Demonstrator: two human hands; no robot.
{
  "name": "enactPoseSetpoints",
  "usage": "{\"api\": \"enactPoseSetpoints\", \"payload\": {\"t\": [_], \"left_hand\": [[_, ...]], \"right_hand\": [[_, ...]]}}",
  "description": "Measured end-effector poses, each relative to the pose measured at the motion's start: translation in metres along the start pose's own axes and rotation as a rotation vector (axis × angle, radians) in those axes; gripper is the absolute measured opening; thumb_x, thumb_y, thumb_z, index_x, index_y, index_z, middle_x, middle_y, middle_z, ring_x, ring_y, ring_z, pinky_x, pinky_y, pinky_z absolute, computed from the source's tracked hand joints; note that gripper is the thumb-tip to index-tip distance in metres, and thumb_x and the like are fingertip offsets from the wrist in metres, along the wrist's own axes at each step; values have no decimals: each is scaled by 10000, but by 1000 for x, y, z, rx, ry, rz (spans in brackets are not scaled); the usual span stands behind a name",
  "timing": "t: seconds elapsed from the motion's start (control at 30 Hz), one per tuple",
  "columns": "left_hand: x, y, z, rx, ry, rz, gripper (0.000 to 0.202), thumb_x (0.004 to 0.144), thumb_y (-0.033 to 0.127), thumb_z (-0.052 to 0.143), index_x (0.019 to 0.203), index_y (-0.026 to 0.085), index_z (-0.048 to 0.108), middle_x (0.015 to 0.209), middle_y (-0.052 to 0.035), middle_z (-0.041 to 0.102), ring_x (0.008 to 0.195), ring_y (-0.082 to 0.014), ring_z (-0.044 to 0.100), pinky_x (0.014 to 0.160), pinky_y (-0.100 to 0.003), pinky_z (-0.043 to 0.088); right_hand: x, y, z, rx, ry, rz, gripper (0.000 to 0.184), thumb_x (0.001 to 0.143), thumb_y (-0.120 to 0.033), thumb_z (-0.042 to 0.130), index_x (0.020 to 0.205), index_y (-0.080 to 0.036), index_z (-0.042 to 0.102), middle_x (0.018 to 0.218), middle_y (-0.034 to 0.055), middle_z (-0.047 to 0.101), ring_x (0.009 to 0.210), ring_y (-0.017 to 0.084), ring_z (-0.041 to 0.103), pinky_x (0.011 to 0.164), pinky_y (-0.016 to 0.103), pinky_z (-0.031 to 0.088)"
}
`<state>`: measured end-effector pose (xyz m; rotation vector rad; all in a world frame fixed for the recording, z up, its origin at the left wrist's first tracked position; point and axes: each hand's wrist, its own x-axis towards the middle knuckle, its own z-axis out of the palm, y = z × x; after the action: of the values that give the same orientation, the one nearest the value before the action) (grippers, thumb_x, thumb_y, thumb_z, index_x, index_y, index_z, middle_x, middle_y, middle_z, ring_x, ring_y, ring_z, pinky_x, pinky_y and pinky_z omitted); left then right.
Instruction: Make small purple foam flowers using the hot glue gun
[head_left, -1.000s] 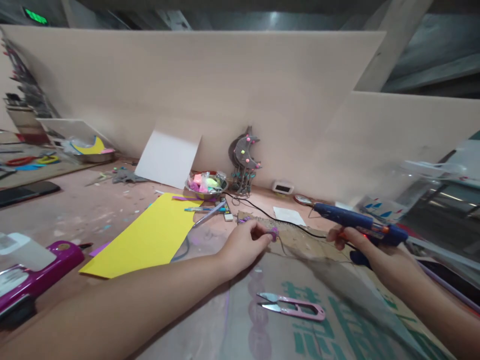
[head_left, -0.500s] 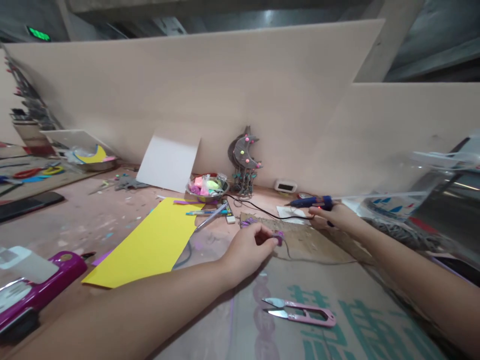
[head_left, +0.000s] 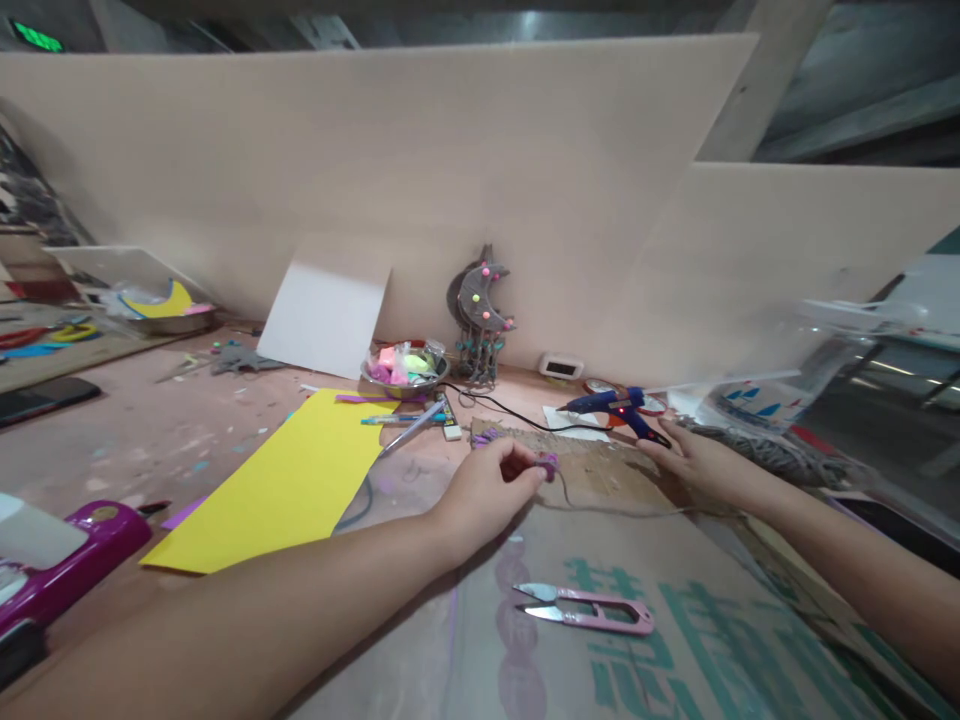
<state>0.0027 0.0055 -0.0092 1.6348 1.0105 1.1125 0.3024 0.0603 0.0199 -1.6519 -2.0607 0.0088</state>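
My left hand point(head_left: 487, 495) pinches a small purple piece point(head_left: 548, 465) between thumb and fingertips. A grey cord point(head_left: 600, 508) trails from it to the right over the cardboard point(head_left: 600, 475). My right hand point(head_left: 694, 460) is at the handle end of a blue hot glue gun point(head_left: 611, 402), with thumb and fingers apart; whether they still touch the handle is hard to tell. The gun's nozzle points left above a white paper point(head_left: 576, 424), and its red light shows. Pink thread snips point(head_left: 589, 608) lie in front of my hands, blades to the left.
Yellow sheet point(head_left: 277, 490), pens point(head_left: 412, 428) and a bowl of coloured clay point(head_left: 405, 370) lie left of centre. A moon ornament point(head_left: 480, 310) stands by the wall, a small white clock point(head_left: 561, 366) beside it. The gun's black cable point(head_left: 517, 412) crosses behind my left hand. Grey yarn point(head_left: 772, 450) lies right.
My right hand has loosened from the glue gun and drawn back to its handle end. The gun has turned so its handle shows. My left hand keeps the purple piece.
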Motion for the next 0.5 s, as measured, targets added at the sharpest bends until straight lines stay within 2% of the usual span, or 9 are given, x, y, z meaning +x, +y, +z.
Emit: {"api": "enactPoseSetpoints", "payload": {"t": [0.03,0.1,0.13,0.2,0.23,0.3,0.33,0.43,0.5], "left_hand": [[0,0,0,5,3,8,121,755,280,554,791,166,567,783,-18,633,742,-142,580,678,-246,443],[0,-1,0,15,5,14,122,753,279,557,793,165,569,775,-17,630,734,-142,578,670,-245,440],[0,-1,0,17,3,14,121,754,278,557,793,165,569,772,-16,628,733,-141,577,669,-245,439],[0,-1,0,11,0,15,118,755,276,556,797,166,565,769,-12,620,733,-140,576,670,-246,437],[-1,0,0,6,-4,15,119,756,277,556,801,167,562,770,-11,617,732,-140,574,671,-246,436],[-1,2,-1,-7,-8,12,127,756,283,558,806,167,557,768,-10,610,728,-139,569,670,-248,433],[-1,3,-1,-14,-10,8,132,756,287,560,808,166,554,767,-10,607,724,-139,566,667,-249,433],[-1,5,-2,-27,-7,1,140,757,291,557,812,163,550,766,-11,603,718,-138,559,665,-251,432],[-1,5,-2,-21,2,1,140,759,290,553,814,161,553,769,-13,604,721,-138,557,666,-250,432]], "right_hand": [[-9,-4,-3,-38,-13,-45,425,765,-436,546,1058,-139,625,1041,169,657,969,334,602,833,410,450],[-26,-19,-9,-64,-5,-121,427,804,-423,512,1149,-178,576,1224,140,573,1134,328,508,959,419,372],[-33,-30,-12,-57,25,-132,423,794,-445,526,1126,-190,586,1221,129,577,1140,334,501,971,439,364],[-45,-58,-15,29,-18,-36,391,795,-474,526,1075,-214,604,1121,108,632,1000,307,590,854,437,460],[-50,-73,-14,126,-81,16,379,788,-485,533,1039,-210,605,1060,111,654,880,283,632,761,417,504],[-55,-100,-7,422,-198,71,373,779,-480,547,1043,-216,560,1096,109,632,686,198,645,604,348,535],[-57,-111,-2,581,-265,116,430,763,-467,571,1113,-229,500,1142,117,605,585,162,628,521,331,530],[-56,-128,18,834,-386,225,563,720,-401,630,1199,-258,369,1104,106,604,461,112,576,409,291,491],[-54,-129,30,873,-385,241,544,717,-346,639,1178,-242,370,895,40,639,452,102,552,418,263,474]]}}
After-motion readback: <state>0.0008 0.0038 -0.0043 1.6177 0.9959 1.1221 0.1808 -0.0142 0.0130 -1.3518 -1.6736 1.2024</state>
